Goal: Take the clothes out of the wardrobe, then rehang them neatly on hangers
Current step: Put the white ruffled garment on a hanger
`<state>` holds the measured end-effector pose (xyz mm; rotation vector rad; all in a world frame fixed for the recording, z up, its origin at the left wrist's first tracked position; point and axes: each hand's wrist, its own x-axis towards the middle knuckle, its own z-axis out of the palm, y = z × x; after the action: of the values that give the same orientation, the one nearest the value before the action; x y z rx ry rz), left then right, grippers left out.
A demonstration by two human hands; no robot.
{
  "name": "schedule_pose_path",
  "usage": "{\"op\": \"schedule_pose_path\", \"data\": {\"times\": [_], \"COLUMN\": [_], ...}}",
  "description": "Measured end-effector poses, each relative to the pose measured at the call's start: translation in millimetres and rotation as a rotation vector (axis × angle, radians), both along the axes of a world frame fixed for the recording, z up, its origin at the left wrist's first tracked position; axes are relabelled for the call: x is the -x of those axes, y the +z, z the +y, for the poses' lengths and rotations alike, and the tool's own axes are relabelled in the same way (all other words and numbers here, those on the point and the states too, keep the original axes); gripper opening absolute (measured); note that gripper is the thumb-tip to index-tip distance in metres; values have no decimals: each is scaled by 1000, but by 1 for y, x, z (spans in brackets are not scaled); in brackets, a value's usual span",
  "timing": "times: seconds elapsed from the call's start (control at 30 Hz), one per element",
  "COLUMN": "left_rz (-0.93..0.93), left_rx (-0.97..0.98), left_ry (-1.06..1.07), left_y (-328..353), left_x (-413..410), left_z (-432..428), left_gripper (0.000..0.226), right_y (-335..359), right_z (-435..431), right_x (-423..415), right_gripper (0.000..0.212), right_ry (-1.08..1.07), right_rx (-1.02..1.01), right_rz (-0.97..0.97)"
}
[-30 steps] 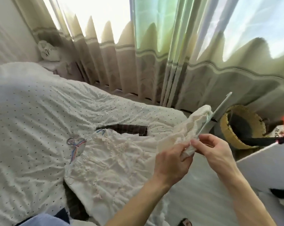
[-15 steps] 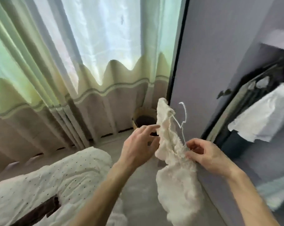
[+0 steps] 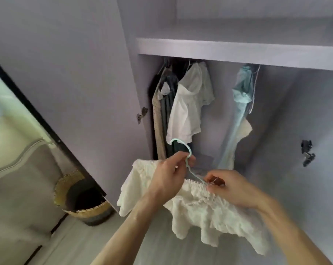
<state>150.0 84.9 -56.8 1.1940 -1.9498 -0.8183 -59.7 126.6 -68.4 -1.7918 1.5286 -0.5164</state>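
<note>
A white ruffled garment (image 3: 200,211) hangs on a pale green hanger (image 3: 187,159) in front of the open wardrobe (image 3: 228,52). My left hand (image 3: 169,180) grips the hanger just below its hook. My right hand (image 3: 232,188) pinches the hanger's right arm together with the garment's gathered edge. The hook points up toward the wardrobe's rail, which is hidden under the shelf. Inside hang a white shirt (image 3: 190,104), dark clothes (image 3: 165,111) to its left and a light blue garment (image 3: 240,104) to its right.
The wardrobe door (image 3: 66,83) stands open on the left. A woven basket (image 3: 81,199) sits on the floor beside it, below a curtain (image 3: 13,169). A hinge (image 3: 307,152) sticks out on the right inner wall.
The view has swung from the bed and window to the wardrobe. My left hand has shifted from the garment to the hanger's neck, and the garment now hangs spread out on the hanger.
</note>
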Motion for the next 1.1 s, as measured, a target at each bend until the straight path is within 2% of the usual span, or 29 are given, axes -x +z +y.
{"op": "schedule_pose_path", "data": {"times": [0.07,0.17,0.27,0.3,0.37,0.43,0.57,0.7,0.77,0.93,1.0,1.1], "left_rz": [66,50,58,74,93,92,47,29,-37,-551,-617,-660], "left_rx": [-14,66,87,72,68,79,153,154,162,436,536,756], "left_ry": [-80,-202,-264,-278,-305,-341,-425,-509,-537,-641,-584,-378], "left_y": [-6,-13,-14,-14,-11,-6,2,11,14,35,47,70], "left_x": [15,26,26,26,27,32,51,60,60,34,13,-14], "left_z": [-10,-29,-49,-56,-67,-76,-84,-90,-98,-152,-192,-258], "left_gripper": [16,15,17,17,17,17,18,21,27,46,48,60], "right_y": [-3,-7,-4,-2,-1,-1,-4,-11,-12,0,5,12], "right_z": [5,12,24,29,42,49,46,38,34,10,-8,-41], "right_x": [9,8,-2,-4,-7,-16,-42,-65,-73,-81,-81,-77], "right_gripper": [23,28,12,17,28,28,29,25,24,13,14,15], "right_ry": [-83,-248,-479,-536,-546,-528,-563,-640,-704,-783,-794,-832], "right_rx": [4,37,73,68,27,6,8,-73,-94,-103,-84,-66], "right_rz": [33,61,24,64,252,398,438,413,301,87,28,-58]}}
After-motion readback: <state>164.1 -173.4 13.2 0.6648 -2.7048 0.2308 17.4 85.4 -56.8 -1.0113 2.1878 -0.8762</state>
